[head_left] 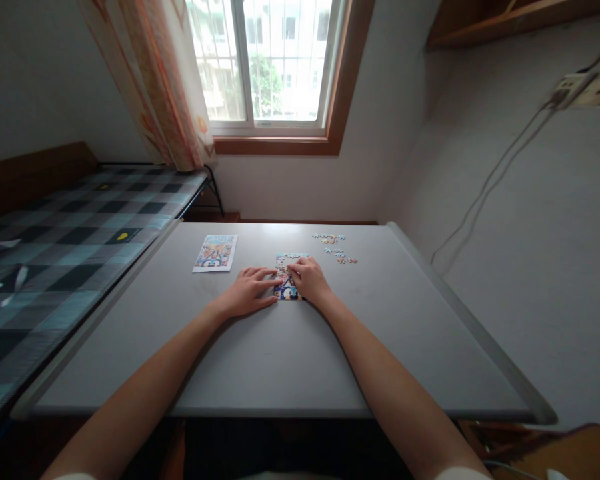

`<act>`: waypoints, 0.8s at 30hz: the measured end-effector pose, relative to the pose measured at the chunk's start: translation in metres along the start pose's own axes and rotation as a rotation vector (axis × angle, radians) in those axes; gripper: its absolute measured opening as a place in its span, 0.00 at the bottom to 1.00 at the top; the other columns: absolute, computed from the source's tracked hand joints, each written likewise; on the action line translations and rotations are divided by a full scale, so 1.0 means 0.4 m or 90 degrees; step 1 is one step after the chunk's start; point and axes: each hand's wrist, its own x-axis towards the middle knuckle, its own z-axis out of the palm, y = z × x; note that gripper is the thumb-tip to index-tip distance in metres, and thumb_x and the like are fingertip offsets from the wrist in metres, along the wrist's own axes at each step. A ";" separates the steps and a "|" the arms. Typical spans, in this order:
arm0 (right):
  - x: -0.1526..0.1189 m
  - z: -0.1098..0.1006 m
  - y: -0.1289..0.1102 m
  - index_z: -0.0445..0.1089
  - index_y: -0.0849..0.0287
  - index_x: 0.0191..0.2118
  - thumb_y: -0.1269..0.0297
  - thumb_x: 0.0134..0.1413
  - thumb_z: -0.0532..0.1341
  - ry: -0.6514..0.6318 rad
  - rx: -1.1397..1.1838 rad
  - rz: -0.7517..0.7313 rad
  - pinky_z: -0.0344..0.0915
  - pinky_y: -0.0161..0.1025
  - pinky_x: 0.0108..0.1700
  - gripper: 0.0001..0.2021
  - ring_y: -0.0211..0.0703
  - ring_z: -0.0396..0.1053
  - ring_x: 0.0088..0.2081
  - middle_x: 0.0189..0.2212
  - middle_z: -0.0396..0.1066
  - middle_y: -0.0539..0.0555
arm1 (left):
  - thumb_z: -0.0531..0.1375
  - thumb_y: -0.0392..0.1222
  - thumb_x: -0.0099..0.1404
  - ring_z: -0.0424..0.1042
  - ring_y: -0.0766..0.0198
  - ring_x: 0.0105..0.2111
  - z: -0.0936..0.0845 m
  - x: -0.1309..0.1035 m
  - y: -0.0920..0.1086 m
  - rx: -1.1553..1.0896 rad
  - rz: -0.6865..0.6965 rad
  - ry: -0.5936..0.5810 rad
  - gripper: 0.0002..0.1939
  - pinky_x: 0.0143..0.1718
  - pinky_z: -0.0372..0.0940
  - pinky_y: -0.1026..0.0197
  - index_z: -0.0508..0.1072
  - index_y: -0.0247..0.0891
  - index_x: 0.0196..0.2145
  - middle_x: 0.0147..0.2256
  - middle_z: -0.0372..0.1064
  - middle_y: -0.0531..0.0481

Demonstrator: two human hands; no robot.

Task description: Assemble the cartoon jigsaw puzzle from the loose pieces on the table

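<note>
Jigsaw puzzle [290,292] lies partly under right hand [311,278], loose pieces [339,253] outside it.

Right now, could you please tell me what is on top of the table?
A printed sheet, a partly assembled puzzle and separate pieces lie on the table. The left hand and right hand hide parts of the puzzle; what lies there cannot be seen.

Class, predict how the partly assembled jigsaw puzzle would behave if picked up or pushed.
Lifted by an edge, the jigsaw puzzle might sag or break apart, being made of many small pieces. Pushed, it may slide easily, as the tabletop looks smooth.
</note>
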 end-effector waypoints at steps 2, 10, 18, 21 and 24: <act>-0.001 -0.003 -0.002 0.76 0.56 0.40 0.67 0.60 0.54 -0.007 -0.013 -0.002 0.57 0.42 0.47 0.13 0.46 0.61 0.42 0.37 0.71 0.57 | 0.57 0.52 0.65 0.58 0.52 0.56 0.000 0.000 0.000 0.000 0.001 0.002 0.22 0.59 0.49 0.48 0.66 0.55 0.57 0.58 0.60 0.51; -0.003 -0.012 0.001 0.76 0.54 0.43 0.69 0.59 0.54 0.000 -0.024 0.017 0.56 0.42 0.46 0.13 0.46 0.61 0.44 0.38 0.71 0.56 | 0.56 0.52 0.65 0.58 0.53 0.56 0.005 -0.003 -0.005 0.021 0.009 0.006 0.22 0.58 0.50 0.48 0.65 0.55 0.57 0.58 0.60 0.50; -0.003 -0.010 0.008 0.77 0.53 0.41 0.69 0.58 0.54 -0.011 0.009 0.001 0.56 0.43 0.46 0.13 0.47 0.61 0.44 0.39 0.71 0.55 | 0.57 0.52 0.65 0.58 0.53 0.56 0.004 -0.001 -0.005 0.017 0.013 0.010 0.22 0.58 0.50 0.48 0.65 0.55 0.57 0.58 0.61 0.51; -0.002 -0.008 0.010 0.77 0.53 0.40 0.69 0.58 0.55 -0.009 0.017 -0.003 0.57 0.43 0.46 0.13 0.47 0.61 0.43 0.39 0.72 0.55 | 0.56 0.52 0.65 0.58 0.52 0.56 0.003 -0.001 -0.002 0.020 0.012 0.007 0.23 0.58 0.50 0.47 0.65 0.55 0.57 0.58 0.60 0.51; -0.003 -0.006 0.011 0.77 0.53 0.40 0.70 0.57 0.55 -0.004 0.024 -0.010 0.57 0.43 0.47 0.13 0.47 0.61 0.43 0.38 0.72 0.55 | 0.56 0.52 0.66 0.59 0.53 0.56 0.002 -0.001 -0.001 0.024 0.012 0.005 0.22 0.58 0.51 0.48 0.65 0.54 0.57 0.58 0.60 0.51</act>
